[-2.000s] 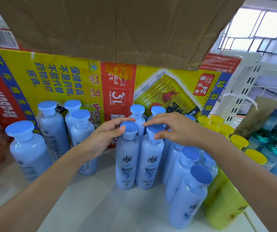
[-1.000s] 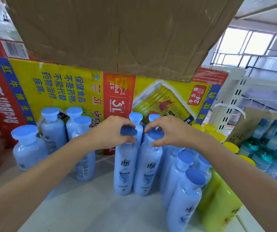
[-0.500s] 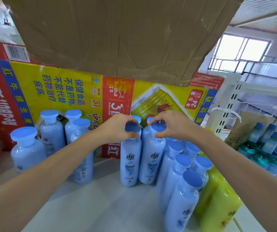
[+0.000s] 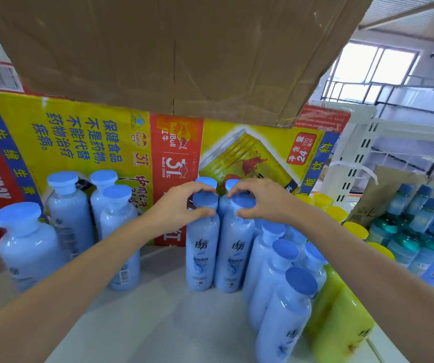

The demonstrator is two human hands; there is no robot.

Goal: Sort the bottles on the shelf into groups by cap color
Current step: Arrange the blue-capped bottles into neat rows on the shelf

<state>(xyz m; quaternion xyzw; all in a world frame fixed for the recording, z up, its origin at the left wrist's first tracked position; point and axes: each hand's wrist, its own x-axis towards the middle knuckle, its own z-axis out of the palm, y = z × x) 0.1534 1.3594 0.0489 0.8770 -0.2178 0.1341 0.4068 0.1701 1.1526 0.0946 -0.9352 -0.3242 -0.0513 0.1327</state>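
Fingers (image 4: 202, 213) of the left hand (image 4: 179, 205) are curled round the blue cap (image 4: 206, 201) of the left bottle (image 4: 201, 258). The right hand (image 4: 263, 200) grips the cap of the right bottle (image 4: 233, 258) the same way — both grasping, neither released. The two bottles stand upright and touching, mid-shelf, long axes vertical, straight below the fingers, so I read any lift as straight up by the caps. Just right of them the darker-capped cluster (image 4: 273, 265) runs toward the near edge, with yellow bottles (image 4: 341, 326) further right. The paler-capped group (image 4: 69, 213) sits well apart on the left, across bare shelf (image 4: 145, 323). My call: the held caps match the right cluster's shade, so the move is short and rightward — right hand is nearer. Risk is a bottle swinging and knocking neighbours. The Red Bull carton (image 4: 85, 142) stands at the far side, and brown cardboard (image 4: 174, 48) overhangs, capping lift height.
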